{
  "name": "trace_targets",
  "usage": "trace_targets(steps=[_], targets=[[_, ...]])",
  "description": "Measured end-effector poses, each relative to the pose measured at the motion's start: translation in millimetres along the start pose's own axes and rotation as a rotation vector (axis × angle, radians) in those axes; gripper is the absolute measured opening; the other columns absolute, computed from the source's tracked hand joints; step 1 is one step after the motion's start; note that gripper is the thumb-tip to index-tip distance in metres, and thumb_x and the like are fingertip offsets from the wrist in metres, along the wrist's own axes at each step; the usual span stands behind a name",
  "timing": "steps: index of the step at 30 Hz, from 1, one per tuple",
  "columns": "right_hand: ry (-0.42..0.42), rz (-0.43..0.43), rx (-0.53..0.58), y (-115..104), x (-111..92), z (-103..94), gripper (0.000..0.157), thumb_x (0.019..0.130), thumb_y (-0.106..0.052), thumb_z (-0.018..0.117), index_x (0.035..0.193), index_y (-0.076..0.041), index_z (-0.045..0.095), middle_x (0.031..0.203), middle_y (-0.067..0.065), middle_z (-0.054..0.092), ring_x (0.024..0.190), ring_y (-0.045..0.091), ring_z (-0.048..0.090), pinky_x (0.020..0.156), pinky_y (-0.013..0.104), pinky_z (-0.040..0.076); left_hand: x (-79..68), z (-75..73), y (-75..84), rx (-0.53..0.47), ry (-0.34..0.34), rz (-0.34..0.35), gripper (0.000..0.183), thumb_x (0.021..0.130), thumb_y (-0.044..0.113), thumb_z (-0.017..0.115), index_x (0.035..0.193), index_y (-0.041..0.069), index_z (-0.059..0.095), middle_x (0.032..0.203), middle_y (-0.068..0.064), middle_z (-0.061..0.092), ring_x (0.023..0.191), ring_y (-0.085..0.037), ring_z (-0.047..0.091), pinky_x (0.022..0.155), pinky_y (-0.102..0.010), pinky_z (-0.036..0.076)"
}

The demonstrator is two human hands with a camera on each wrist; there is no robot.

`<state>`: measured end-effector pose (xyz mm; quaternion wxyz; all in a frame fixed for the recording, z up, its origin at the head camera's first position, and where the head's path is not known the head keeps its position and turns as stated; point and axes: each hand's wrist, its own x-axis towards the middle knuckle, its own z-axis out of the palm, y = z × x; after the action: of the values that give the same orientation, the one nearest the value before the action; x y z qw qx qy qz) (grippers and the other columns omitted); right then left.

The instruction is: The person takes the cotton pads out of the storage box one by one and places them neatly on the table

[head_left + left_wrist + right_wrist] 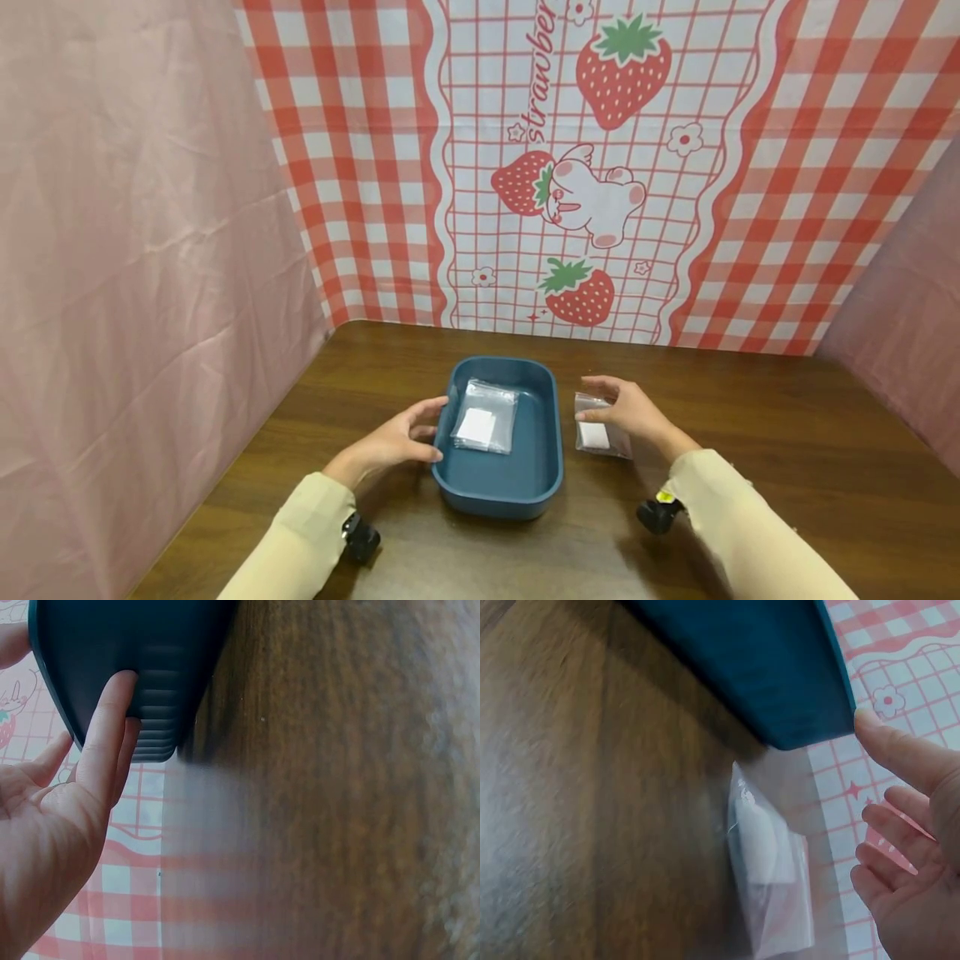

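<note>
A blue rectangular bin (498, 479) stands on the table, with several clear plastic bags (498, 412) holding something white stacked inside its left half. My left hand (393, 442) is at the bin's left side; in the left wrist view its fingers (105, 739) lie fairly straight along the outer wall. To the right of the bin, another clear plastic bag (596, 437) with a white item inside lies on the wood. Above this bag is my right hand (633, 410), fingers loosely spread and nothing held. The right wrist view shows that bag (769, 877) apart from the fingers.
The brown wooden table (360, 367) meets a red-and-white strawberry cloth (525, 292) at its back edge. A pink curtain (150, 250) hangs along the left side. Black wrist cameras (362, 537) sit under both sleeves, close over the table.
</note>
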<state>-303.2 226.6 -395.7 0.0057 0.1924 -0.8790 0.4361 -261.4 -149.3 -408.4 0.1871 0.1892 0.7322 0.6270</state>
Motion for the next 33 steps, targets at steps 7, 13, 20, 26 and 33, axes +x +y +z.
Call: trace_targets(steps=[7, 13, 20, 26, 33], targets=[[0.015, 0.051, 0.057, -10, 8, -0.6, 0.066, 0.076, -0.020, 0.077, 0.128, 0.007, 0.049, 0.127, 0.026, 0.051, 0.115, 0.040, 0.049, 0.090, 0.048, 0.042, 0.2, 0.0, -0.9, -0.001, 0.002, 0.003, 0.080, 0.075, -0.004, 0.066, 0.144, 0.003, 0.027, 0.141, -0.023, 0.032, 0.120, -0.036, 0.041, 0.080, -0.037, 0.047], [0.018, 0.057, 0.051, -20, 17, -2.7, 0.065, 0.078, -0.022, 0.076, 0.130, 0.007, 0.048, 0.128, 0.026, 0.050, 0.119, 0.041, 0.044, 0.093, 0.049, 0.038, 0.5, 0.1, 0.0, -0.002, -0.004, 0.002, 0.080, 0.075, -0.003, 0.066, 0.145, 0.003, 0.027, 0.141, -0.023, 0.032, 0.120, -0.037, 0.040, 0.080, -0.037, 0.047], [0.016, 0.096, 0.101, -32, 27, 1.7, 0.067, 0.079, -0.026, 0.075, 0.132, 0.004, 0.047, 0.131, 0.023, 0.048, 0.119, 0.037, 0.045, 0.090, 0.044, 0.043, 0.1, -1.4, -0.2, 0.001, -0.011, -0.006, 0.080, 0.076, -0.003, 0.066, 0.145, 0.003, 0.026, 0.143, -0.022, 0.030, 0.121, -0.038, 0.040, 0.083, -0.039, 0.046], [-0.002, 0.127, 0.136, -42, 34, 8.3, 0.066, 0.078, -0.027, 0.075, 0.132, -0.001, 0.048, 0.132, 0.021, 0.048, 0.120, 0.035, 0.045, 0.089, 0.044, 0.043, 0.2, -1.6, -1.3, -0.002, -0.011, -0.002, 0.080, 0.076, -0.002, 0.067, 0.145, 0.003, 0.026, 0.142, -0.023, 0.031, 0.120, -0.036, 0.041, 0.081, -0.038, 0.047], [-0.017, 0.136, 0.188, -56, 44, 16.5, 0.067, 0.078, -0.026, 0.075, 0.134, -0.003, 0.047, 0.135, 0.017, 0.047, 0.123, 0.032, 0.043, 0.097, 0.047, 0.037, 0.7, -2.1, -1.6, 0.008, -0.007, -0.003, 0.080, 0.076, -0.002, 0.067, 0.145, 0.004, 0.027, 0.142, -0.022, 0.031, 0.120, -0.037, 0.041, 0.084, -0.040, 0.046]])
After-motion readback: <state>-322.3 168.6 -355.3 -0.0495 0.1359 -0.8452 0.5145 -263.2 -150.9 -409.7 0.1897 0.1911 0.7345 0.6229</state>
